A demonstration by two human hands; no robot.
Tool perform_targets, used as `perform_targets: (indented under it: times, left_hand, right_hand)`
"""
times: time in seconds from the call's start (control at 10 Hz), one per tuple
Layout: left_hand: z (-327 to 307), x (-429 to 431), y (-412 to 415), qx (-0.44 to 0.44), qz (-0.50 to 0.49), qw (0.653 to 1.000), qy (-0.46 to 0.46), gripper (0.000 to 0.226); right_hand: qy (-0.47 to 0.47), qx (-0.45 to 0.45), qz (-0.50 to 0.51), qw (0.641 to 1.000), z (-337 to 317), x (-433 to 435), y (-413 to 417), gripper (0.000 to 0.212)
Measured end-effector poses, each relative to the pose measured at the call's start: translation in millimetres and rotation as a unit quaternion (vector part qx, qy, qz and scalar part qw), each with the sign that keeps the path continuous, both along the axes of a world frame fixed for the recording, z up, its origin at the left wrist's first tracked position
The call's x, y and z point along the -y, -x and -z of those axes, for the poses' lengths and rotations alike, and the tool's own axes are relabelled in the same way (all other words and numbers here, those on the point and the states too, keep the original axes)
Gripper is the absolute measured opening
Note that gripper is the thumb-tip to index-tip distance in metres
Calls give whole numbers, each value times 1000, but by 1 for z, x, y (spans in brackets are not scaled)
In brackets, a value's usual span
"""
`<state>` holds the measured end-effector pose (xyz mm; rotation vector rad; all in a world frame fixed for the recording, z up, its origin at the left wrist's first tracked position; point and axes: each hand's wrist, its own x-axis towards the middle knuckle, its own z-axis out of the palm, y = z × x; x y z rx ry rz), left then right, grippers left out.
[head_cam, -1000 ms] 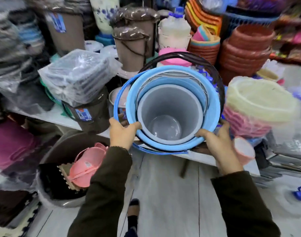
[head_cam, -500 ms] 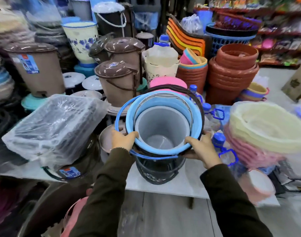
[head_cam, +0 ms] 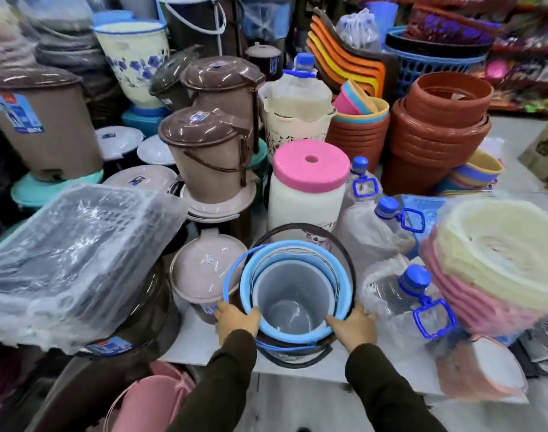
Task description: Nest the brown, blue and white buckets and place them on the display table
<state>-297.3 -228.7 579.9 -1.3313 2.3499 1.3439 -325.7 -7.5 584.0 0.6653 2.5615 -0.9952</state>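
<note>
The three buckets are nested: a white bucket [head_cam: 289,302] sits inside a blue bucket [head_cam: 341,299], which sits inside a dark brown bucket [head_cam: 293,358]. The stack rests on the white display table [head_cam: 197,344] near its front edge. The brown handle arches behind the stack and the blue handle hangs to the left. My left hand [head_cam: 236,318] grips the stack's left rim. My right hand [head_cam: 353,327] grips its right rim.
A lidded beige bin [head_cam: 204,272] stands just left of the stack, with a plastic-wrapped rack [head_cam: 76,260] farther left. A pink-lidded white container [head_cam: 308,188] stands behind. Blue-capped water bottles [head_cam: 403,294] and stacked cream and pink basins [head_cam: 497,263] crowd the right.
The nested stack has moved forward and down from above the floor onto the table, among the other goods. Both hands have stayed on its rim.
</note>
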Motion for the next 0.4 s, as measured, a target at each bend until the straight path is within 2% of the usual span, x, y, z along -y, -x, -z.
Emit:
perform_targets:
  times: [0.1, 0.2, 0.3, 0.4]
  left_hand:
    - [10, -1, 3, 43, 32, 999, -7, 95]
    - [19, 4, 4, 70, 29, 996, -47, 101]
    - [17, 12, 8, 90, 25, 994, -49, 108]
    - [-10, 14, 13, 52, 22, 998, 2, 100]
  right_hand:
    - [-59, 42, -30, 997, 7, -11, 8, 65]
    - [-57, 53, -69, 995, -3, -12, 4, 61]
    - [-23, 33, -53, 998, -13, -14, 7, 73]
    - [-29, -34, -25, 999, -34, -8, 14, 89]
